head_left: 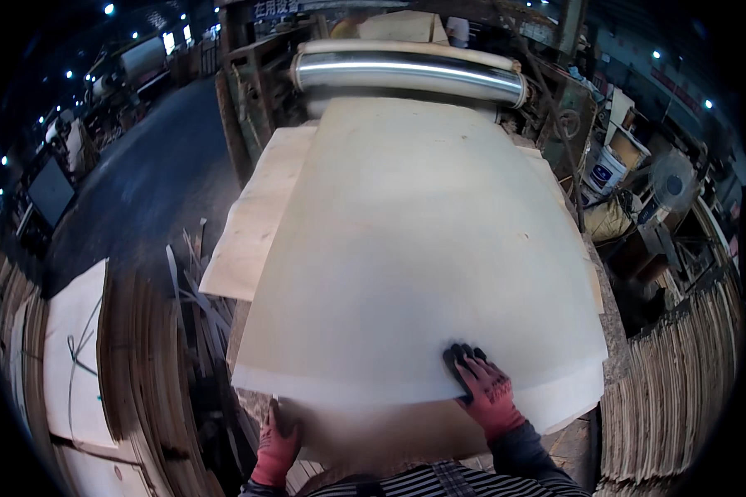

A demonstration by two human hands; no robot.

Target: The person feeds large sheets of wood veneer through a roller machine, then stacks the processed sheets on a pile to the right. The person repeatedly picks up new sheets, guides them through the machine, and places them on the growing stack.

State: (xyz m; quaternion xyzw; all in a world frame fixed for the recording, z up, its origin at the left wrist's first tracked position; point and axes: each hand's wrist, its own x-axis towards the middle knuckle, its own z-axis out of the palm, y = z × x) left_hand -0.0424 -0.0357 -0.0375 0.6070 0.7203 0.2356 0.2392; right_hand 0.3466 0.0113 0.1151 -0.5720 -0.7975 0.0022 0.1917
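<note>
A large pale wood veneer sheet (pixel 406 248) lies in front of me, its far end close to a roller machine. My right hand (pixel 485 385), in a pink glove with dark fingertips, rests flat on the near part of this sheet, fingers stretched out. At the near left corner is my left hand (pixel 278 447), in a similar glove. Its thumb and fingers close around the left edge of a browner, blurred veneer sheet (pixel 365 427) that shows below the pale one. Part of its grip is hard to make out.
Beyond the sheet stands the machine's shiny metal roller (pixel 406 73). More veneer (pixel 253 215) sticks out on the left. Stacked sheets stand at the right (pixel 671 398) and left (pixel 141 373). A white bucket (pixel 607 170) and a fan (pixel 671 182) are at the right.
</note>
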